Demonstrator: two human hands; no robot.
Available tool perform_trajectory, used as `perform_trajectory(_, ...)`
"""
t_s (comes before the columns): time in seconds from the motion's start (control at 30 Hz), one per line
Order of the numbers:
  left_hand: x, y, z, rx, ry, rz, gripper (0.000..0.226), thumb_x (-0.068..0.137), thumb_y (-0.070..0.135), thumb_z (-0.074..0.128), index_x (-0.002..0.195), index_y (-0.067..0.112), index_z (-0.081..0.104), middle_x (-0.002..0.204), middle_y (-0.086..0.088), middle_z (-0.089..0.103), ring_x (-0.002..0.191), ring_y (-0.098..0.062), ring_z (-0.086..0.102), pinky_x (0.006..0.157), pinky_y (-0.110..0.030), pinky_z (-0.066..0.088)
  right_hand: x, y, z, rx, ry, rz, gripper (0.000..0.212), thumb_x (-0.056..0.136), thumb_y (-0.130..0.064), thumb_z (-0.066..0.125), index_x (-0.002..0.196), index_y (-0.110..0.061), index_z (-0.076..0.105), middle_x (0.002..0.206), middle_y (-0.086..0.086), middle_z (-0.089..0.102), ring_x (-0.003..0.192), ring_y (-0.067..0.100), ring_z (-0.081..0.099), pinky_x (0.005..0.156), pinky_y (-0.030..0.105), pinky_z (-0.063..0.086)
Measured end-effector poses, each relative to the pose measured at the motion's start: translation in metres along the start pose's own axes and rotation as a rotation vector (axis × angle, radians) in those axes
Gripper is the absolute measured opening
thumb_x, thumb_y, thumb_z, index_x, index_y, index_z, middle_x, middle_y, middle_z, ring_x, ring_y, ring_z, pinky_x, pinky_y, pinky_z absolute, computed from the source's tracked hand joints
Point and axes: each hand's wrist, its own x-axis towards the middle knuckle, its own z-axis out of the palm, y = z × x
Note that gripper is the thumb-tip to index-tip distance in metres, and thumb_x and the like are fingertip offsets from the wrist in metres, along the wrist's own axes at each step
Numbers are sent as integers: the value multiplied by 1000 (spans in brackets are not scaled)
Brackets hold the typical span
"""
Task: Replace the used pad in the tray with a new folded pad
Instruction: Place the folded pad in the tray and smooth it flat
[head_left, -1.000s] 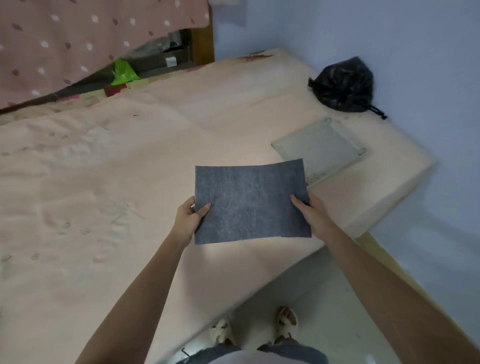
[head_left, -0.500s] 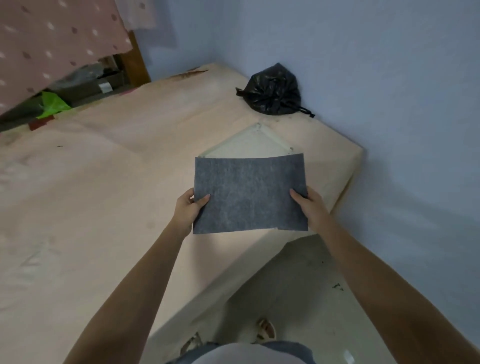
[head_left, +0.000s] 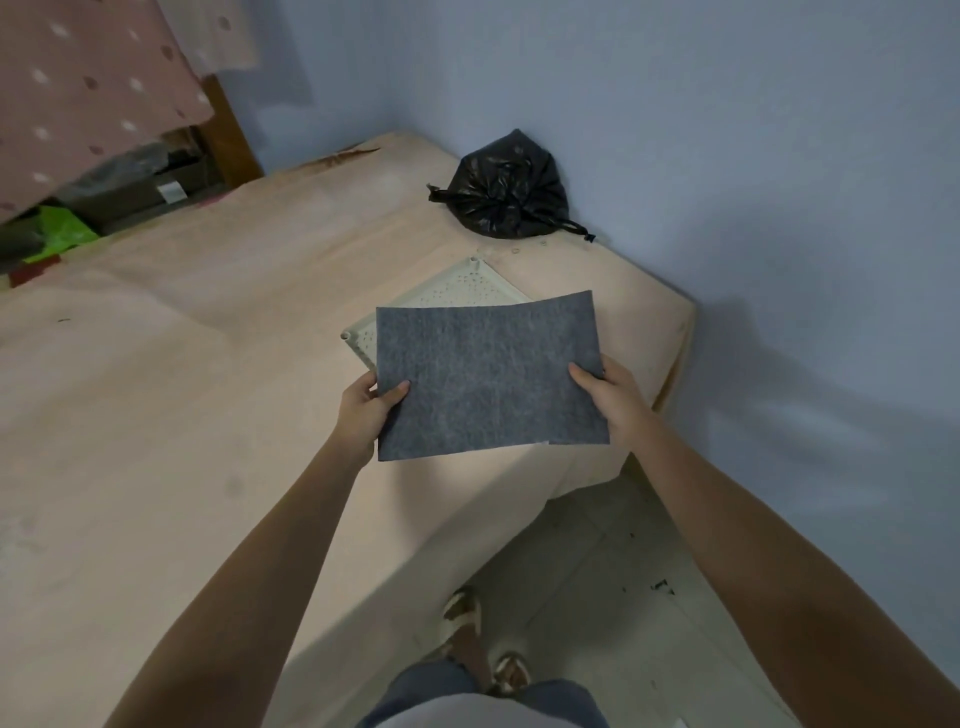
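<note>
Dim, bluish indoor light. Soft shadow on wall at right. Wide-angle bending toward edges; forearms stretched. Slight overall softness, no glare.

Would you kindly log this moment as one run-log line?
phase: carrying pad to tray | left hand: pinches grey pad | right hand: pinches pad | tray: on mattress, partly hidden behind pad | black bag: beyond tray

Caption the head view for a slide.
Both hands, left and right, hold a grey pad above the white tray.
</note>
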Motion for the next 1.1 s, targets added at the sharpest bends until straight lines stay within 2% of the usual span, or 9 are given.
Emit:
perform_trajectory(0.07, 11, 2, 0, 4, 17, 0, 31, 88, 8, 64, 118, 5, 58, 107, -8, 65, 88, -21, 65, 73, -31, 53, 13, -6, 3, -6, -24, -6, 40, 92, -30, 60, 128, -14, 54, 118, -1, 60, 99, 14, 60, 77, 23, 48)
perform_trajectory(0.13, 24, 2, 1, 1, 34, -2, 29, 88, 9, 64, 117, 5, 58, 107, -8, 65, 90, -22, 65, 73, -31, 53, 31, -12, 6, -1, -39, -5, 37, 92, -27, 60, 126, -13, 55, 119, 2, 61, 98, 14, 61, 75, 24, 50)
perform_trajectory(0.27, 54, -2, 3, -50, 89, 6, 24, 88, 11, 64, 112, 10, 60, 99, -1, 67, 86, -17, 66, 68, -27, 53, 75, -23, 16, -28, -54, 7, 38, 91, -23, 61, 126, -7, 55, 123, 10, 61, 109, 26, 60, 94, 43, 49)
perform_trajectory(0.43, 93, -14, 8, -77, 206, -31, 20, 88, 13, 65, 107, 11, 61, 100, -2, 67, 86, -19, 65, 68, -28, 52, 135, -32, 30, -121, -104, 46, 36, 92, -21, 59, 124, -5, 56, 123, 13, 62, 109, 28, 60, 97, 46, 47)
perform_trajectory(0.57, 114, -22, 14, -16, 293, -41, 19, 89, 13, 63, 107, 11, 61, 103, -2, 65, 88, -19, 62, 76, -33, 50, 177, -36, 39, -219, -148, 85, 36, 93, -25, 58, 125, -7, 57, 123, 11, 62, 110, 28, 60, 98, 46, 47)
perform_trajectory(0.77, 130, -27, 25, 112, 391, -50, 26, 90, 15, 60, 115, 10, 58, 105, 1, 61, 91, -19, 57, 78, -34, 48, 217, -36, 50, -301, -196, 92, 35, 94, -25, 57, 125, -8, 56, 122, 10, 62, 110, 27, 59, 98, 45, 47)
perform_trajectory(1.0, 136, -35, 40, 224, 561, -96, 9, 90, 14, 57, 100, 13, 55, 97, 0, 60, 87, -21, 54, 74, -33, 42, 255, -37, 63, -363, -327, 76, 33, 94, -26, 57, 123, -10, 56, 120, 7, 62, 107, 23, 59, 89, 36, 49)
perform_trajectory(1.1, 136, -38, 44, 254, 624, -98, 12, 90, 13, 57, 102, 10, 55, 100, -4, 60, 87, -21, 54, 75, -33, 43, 269, -38, 70, -410, -402, 54, 29, 95, -26, 56, 121, -13, 57, 115, 2, 61, 101, 18, 58, 87, 33, 48)
